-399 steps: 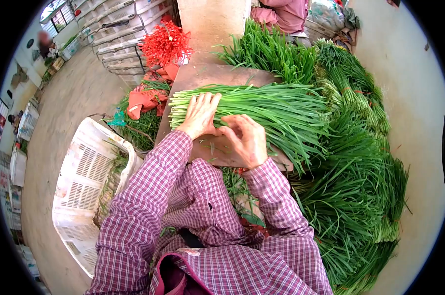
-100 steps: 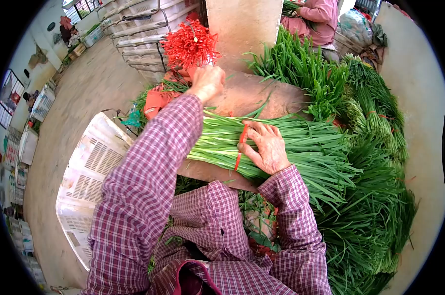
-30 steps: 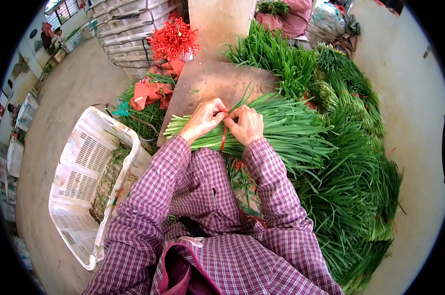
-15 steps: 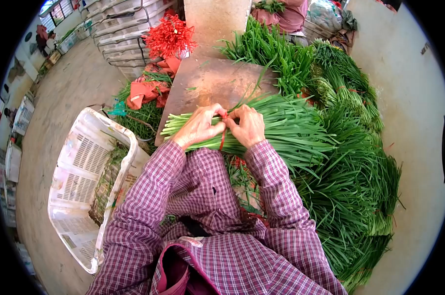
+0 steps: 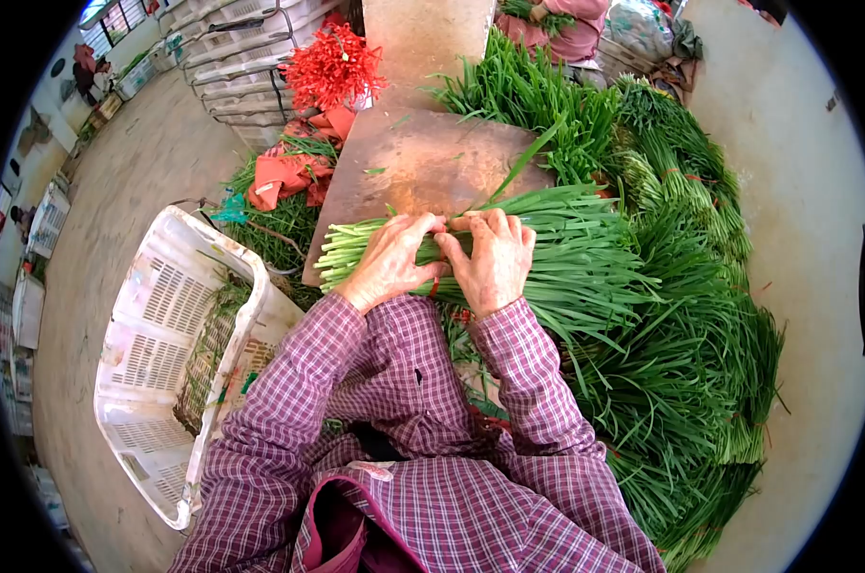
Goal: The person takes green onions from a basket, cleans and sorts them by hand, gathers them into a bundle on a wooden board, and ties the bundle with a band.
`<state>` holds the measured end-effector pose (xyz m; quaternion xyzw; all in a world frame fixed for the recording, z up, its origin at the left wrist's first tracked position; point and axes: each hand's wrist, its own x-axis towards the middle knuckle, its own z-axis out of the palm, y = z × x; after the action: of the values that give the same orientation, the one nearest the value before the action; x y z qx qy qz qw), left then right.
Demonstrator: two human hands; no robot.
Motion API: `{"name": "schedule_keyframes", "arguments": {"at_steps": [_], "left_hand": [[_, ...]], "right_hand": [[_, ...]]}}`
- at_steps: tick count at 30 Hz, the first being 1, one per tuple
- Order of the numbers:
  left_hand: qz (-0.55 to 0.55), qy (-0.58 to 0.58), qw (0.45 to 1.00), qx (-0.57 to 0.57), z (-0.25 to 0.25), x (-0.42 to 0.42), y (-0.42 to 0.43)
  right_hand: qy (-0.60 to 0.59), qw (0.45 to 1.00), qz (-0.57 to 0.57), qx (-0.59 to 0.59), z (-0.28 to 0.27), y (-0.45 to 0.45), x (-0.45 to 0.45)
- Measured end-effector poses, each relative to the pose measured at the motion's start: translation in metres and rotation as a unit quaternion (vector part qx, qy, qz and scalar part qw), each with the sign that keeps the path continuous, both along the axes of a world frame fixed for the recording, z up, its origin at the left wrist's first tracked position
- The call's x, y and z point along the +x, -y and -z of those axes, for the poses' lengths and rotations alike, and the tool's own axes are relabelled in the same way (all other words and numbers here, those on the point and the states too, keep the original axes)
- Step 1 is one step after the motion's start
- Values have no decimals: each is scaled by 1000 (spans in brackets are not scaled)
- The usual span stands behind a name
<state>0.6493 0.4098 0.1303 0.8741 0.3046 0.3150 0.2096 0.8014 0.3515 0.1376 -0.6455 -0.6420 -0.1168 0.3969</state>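
A bunch of garlic chives [image 5: 580, 244] lies sideways on the low board [image 5: 404, 162], its pale cut stems to the left and its green leaves to the right. My left hand [image 5: 391, 263] is closed over the stem end. Close beside it, my right hand [image 5: 493, 263] grips the bunch from above, thumb and fingers bent. A red tie [image 5: 434, 286] runs around the bunch between the two hands; its upper part is mostly hidden by the fingers. One loose leaf [image 5: 528, 158] sticks up behind my right hand.
More chives [image 5: 671, 353] are heaped along the right. A white plastic crate [image 5: 151, 334] stands at the left. Red ties [image 5: 332, 67] form a clump behind the board, near stacked crates [image 5: 237, 72]. At the back, a person in pink [image 5: 580, 29] holds greens.
The red tie's ends, which showed between my fingertips, are now mostly covered. My right hand has shifted slightly right and turned over the bunch. A hand has appeared by the greens at the back.
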Motion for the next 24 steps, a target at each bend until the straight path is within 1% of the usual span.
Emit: {"name": "schedule_keyframes", "arguments": {"at_steps": [3,5,9,11,13,14,15,17,18,19,21,22,23,24], "left_hand": [[11,17,1000,21,1,0,0],[14,29,999,24,0,1,0],[7,38,999,30,7,1,0],[0,46,998,41,4,1,1],[-7,3,1000,-25,-2,0,2],[-8,24,1000,8,1,1,-1],[-11,17,1000,-10,4,0,-3],[-2,-18,997,-72,-6,-3,-7],[-13,-15,999,-33,-4,-2,-11],[-29,-84,992,-89,-23,-6,-10],[-43,-125,990,51,-20,-11,-15],[-27,-202,979,12,-23,-9,-18],[-25,-190,978,81,-20,-8,-16],[-35,-233,968,87,-18,-5,-19]], "right_hand": [[-16,1000,-8,-5,6,-4,-6],[-69,998,0,-12,7,-2,-7],[-91,996,-16,5,12,1,-7],[-51,997,-39,50,11,0,-7],[-29,996,-58,54,13,4,-11],[-11,997,-51,52,13,5,-14],[6,997,-48,53,13,5,-18],[-60,994,-71,61,26,-6,-18],[-74,993,-71,59,29,-14,-16],[-88,992,-69,55,28,-20,-14],[-157,981,-103,42,21,-33,-7],[-171,978,-111,42,17,-39,-4],[-181,976,-110,52,17,-46,-2],[-191,973,-119,50,18,-52,1]]}}
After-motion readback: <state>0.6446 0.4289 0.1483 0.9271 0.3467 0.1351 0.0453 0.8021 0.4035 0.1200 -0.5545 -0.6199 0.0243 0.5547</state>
